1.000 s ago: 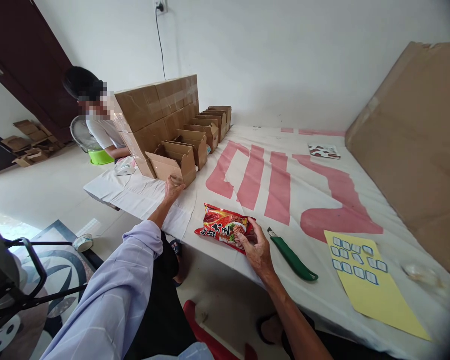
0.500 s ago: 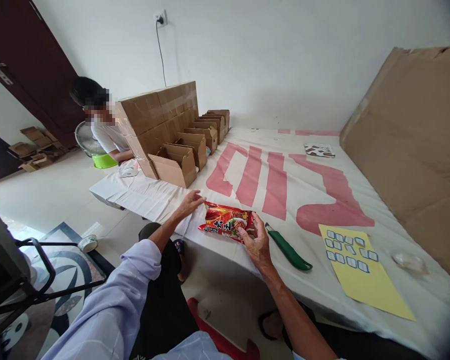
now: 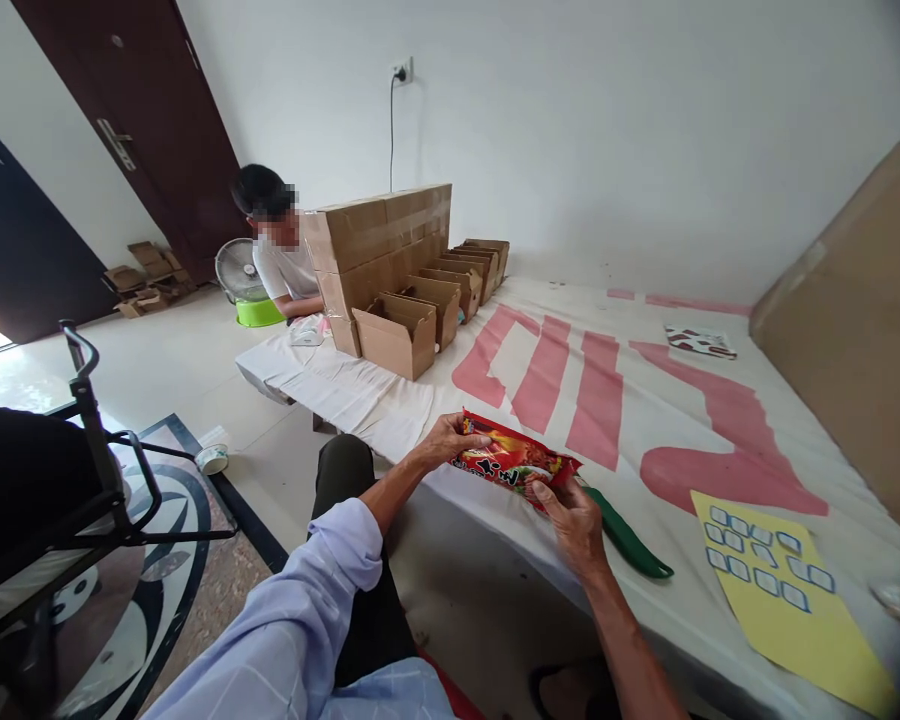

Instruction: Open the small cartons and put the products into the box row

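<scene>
A red packet of instant noodles [image 3: 506,462] with black and white lettering is held between my two hands over the table's front edge. My left hand [image 3: 450,440] grips its left end, thumb on top and fingers behind. At the other end, my right hand [image 3: 574,515] is closed round the packet with the thumb across its front. Just right of that hand lies a green-handled tool [image 3: 630,540], its near part hidden behind the hand. A yellow sheet [image 3: 787,620] bearing several small blue-outlined squares lies farther right.
Several open cardboard boxes [image 3: 397,335] stand in a row before a wall of taped cartons [image 3: 382,225]. Behind it sits another person [image 3: 285,265]. A large cardboard panel [image 3: 855,320] stands at right, near a patterned packet [image 3: 700,342]. A black-framed chair [image 3: 105,480] is at left.
My left hand has closed on the packet's left end; before, its fingers were stretched out beside it. My view has turned left, so the scene sits farther right.
</scene>
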`<move>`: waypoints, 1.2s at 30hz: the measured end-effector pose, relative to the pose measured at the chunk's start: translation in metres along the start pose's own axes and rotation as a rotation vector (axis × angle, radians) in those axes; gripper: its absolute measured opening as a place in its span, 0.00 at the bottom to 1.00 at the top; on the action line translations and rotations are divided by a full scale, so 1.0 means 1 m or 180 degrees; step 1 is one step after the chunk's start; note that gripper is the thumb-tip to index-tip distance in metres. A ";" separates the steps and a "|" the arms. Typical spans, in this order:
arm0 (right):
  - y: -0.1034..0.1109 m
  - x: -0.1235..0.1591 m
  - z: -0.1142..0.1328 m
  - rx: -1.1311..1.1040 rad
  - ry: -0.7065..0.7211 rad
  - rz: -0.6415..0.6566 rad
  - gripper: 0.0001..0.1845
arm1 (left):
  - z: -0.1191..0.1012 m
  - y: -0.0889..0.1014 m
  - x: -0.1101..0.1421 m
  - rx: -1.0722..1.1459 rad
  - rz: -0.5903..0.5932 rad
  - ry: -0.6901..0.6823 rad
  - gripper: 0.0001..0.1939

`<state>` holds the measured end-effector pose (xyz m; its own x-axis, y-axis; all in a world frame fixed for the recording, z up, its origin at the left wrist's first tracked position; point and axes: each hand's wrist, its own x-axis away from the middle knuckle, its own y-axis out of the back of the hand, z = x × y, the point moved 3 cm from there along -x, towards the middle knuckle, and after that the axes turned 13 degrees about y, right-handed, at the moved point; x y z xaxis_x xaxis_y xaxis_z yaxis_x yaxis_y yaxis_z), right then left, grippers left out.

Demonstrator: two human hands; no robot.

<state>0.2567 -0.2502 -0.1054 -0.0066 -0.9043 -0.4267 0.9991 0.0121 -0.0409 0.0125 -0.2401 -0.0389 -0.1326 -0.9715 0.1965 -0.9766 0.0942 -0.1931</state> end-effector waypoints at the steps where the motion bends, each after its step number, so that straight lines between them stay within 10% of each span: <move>1: 0.004 0.002 0.003 0.0143 0.0002 0.0107 0.34 | -0.001 -0.004 0.002 0.0030 0.0035 -0.0045 0.41; 8: 0.022 0.014 0.016 0.0683 0.0165 -0.0255 0.32 | 0.013 -0.014 0.026 0.0251 0.0101 -0.0205 0.37; 24: 0.009 0.069 0.049 0.0386 -0.0085 -0.0101 0.31 | 0.066 -0.004 0.068 0.0387 -0.1053 -0.0374 0.29; 36: -0.003 0.090 0.051 -0.0131 -0.0144 -0.0935 0.31 | 0.075 -0.006 0.093 0.0503 -0.0435 -0.0070 0.34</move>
<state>0.2553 -0.3527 -0.0978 -0.2923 -0.8897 -0.3506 0.9522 -0.2365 -0.1935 0.0183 -0.3478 -0.0918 0.0046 -0.9776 0.2106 -0.9464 -0.0723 -0.3149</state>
